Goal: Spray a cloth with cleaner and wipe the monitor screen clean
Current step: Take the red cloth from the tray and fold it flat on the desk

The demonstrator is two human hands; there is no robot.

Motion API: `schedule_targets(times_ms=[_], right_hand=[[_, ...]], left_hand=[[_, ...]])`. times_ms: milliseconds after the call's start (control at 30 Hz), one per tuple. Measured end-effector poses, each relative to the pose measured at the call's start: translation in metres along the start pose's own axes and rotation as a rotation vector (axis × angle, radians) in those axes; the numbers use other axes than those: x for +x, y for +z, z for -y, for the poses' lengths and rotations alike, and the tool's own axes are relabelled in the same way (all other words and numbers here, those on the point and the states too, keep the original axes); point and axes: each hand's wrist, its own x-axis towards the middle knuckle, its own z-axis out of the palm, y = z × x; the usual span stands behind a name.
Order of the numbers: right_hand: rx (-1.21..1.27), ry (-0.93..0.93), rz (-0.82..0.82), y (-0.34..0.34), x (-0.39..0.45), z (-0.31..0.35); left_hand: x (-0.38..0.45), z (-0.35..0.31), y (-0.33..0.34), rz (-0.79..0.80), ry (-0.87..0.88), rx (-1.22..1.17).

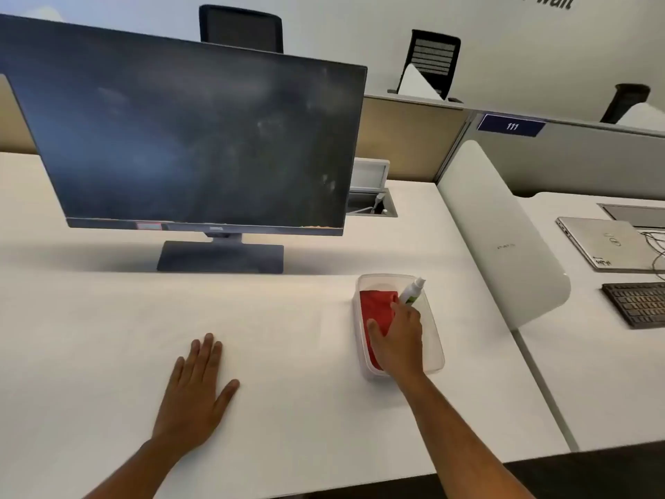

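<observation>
Reaching into container [435, 340] for spray bottle [412, 290].
Right hand [397, 340] over red cloth [376, 311], fingers [405, 309] curled around bottle base; left hand [196, 387] flat, fingers spread on bench [108, 318]; monitor [187, 138] behind.

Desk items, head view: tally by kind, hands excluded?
Monitor: 1
Clear plastic tub: 1
Red cloth: 1
Spray bottle: 1
Closed laptop: 1
Keyboard: 1
Total: 6
The cloth and bottle sit in the tub, where the right hand reaches.
</observation>
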Motion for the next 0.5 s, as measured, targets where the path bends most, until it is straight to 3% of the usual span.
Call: schedule_targets(times_ms=[233, 500], right_hand=[[-0.147, 0.199, 0.21, -0.001, 0.021, -0.009], [-0.256, 0.203, 0.132, 0.003, 0.022, -0.011]], left_hand=[[0.0, -0.003, -0.008, 0.042, -0.024, 0.039], [-0.001, -0.001, -0.012, 0.078, -0.018, 0.013]])
